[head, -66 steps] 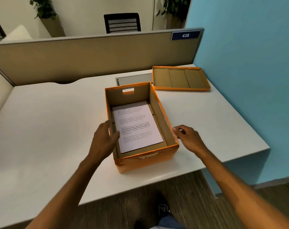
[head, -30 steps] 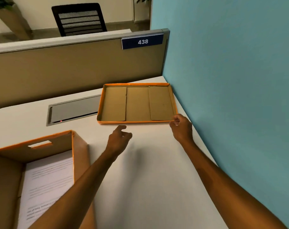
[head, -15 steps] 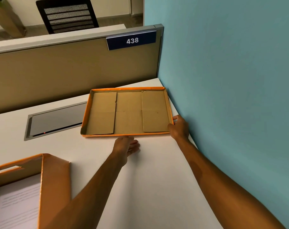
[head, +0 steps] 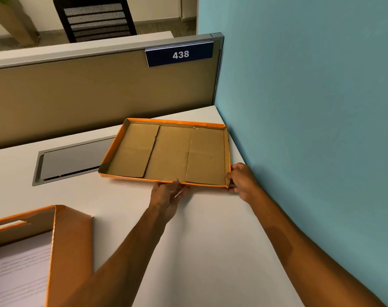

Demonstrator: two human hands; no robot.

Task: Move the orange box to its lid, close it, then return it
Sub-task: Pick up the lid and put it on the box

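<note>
Orange cardboard lid (head: 166,151) sits inside-up at the far right corner of the white desk (head: 210,240), its right edge near the blue wall (head: 310,107), its left end overlapping the grey cable hatch (head: 71,160). Near edge looks slightly raised off the desk, though I can't be sure.

Right hand (head: 242,180) is clamped on the lid's near right corner, thumb on the side wall, fingers wrapped below. Left hand (head: 166,198) is at the middle of the near edge, fingers spread and touching or just under the rim; can't tell if it has actually closed on it.

Orange box (head: 55,247) is well apart from both hands, at lower left, open, with 1 printed sheet (head: 20,271) lying in the bottom. Handle cutout (head: 10,224) visible on its far wall.

Step in hand, by my read: picking up the lid. Box doesn't look to be at the lid, so the closing is probably going lid-to-box.

Next move needs:
- firm 2-hand grip, lift clear of the hatch
- flip the lid over, orange side up
- line up the long axis with the box, lower it square so all 4 walls seat outside the rim

Risk: thin cardboard flexes, and a corner could catch on the box wall.
</note>
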